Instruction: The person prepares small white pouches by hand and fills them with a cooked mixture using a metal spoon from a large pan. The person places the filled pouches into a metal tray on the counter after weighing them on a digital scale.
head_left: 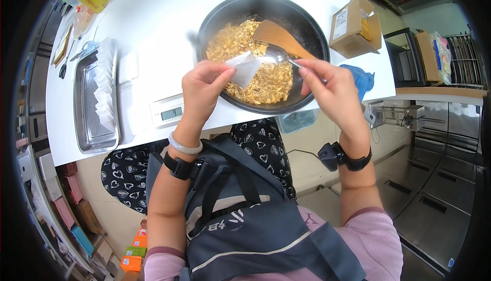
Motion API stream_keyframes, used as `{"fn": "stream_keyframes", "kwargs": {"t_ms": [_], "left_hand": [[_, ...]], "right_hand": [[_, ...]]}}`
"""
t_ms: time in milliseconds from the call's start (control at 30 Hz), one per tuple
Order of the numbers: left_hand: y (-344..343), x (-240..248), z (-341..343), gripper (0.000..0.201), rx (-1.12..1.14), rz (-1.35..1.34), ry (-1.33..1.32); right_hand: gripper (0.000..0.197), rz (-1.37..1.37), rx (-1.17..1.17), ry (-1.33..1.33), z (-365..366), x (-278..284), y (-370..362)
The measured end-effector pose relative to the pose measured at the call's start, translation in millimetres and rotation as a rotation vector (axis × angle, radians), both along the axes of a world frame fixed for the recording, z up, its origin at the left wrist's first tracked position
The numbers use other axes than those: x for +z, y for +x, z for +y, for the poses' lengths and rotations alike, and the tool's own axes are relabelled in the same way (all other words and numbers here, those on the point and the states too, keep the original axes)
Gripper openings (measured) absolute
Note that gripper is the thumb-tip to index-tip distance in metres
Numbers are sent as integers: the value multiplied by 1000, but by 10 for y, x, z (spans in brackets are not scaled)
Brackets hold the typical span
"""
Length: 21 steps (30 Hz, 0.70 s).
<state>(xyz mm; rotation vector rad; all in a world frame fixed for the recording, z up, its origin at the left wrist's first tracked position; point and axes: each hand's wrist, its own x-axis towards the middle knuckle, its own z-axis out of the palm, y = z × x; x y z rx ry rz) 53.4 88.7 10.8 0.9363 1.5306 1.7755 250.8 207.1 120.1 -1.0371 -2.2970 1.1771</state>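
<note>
Over a wide black pan my left hand pinches a small white sachet between thumb and fingers. My right hand is closed around the handle of a metal spoon, whose bowl lies beside the sachet's upper right edge. Whether the spoon touches the sachet I cannot tell. Chopped, dried yellow-brown pieces cover much of the pan's bottom. A wooden spatula leans in the pan behind the spoon, its handle running toward my right hand.
A white digital scale sits left of my left forearm. Farther left, a steel tray holds a row of white sachets. An open cardboard box and blue cloth are right of the pan. Scissors lie far left.
</note>
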Motion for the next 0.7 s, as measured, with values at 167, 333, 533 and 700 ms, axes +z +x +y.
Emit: {"fn": "stream_keyframes", "kwargs": {"t_ms": [167,333,533,700], "left_hand": [[53,-38,41,9,24,-43,-34],[89,-9,71,8,55,-95,-50],[89,-77,126,8,49,38,-52],[78,-61,68,8,82,57,-17]], "right_hand": [[18,-90,-22,204,-89,61,-38],[16,-60,-21,339,-79,-47,-11],[17,27,10,512,-103,-127,-13],[18,112,-131,276,-137,-202,26]]}}
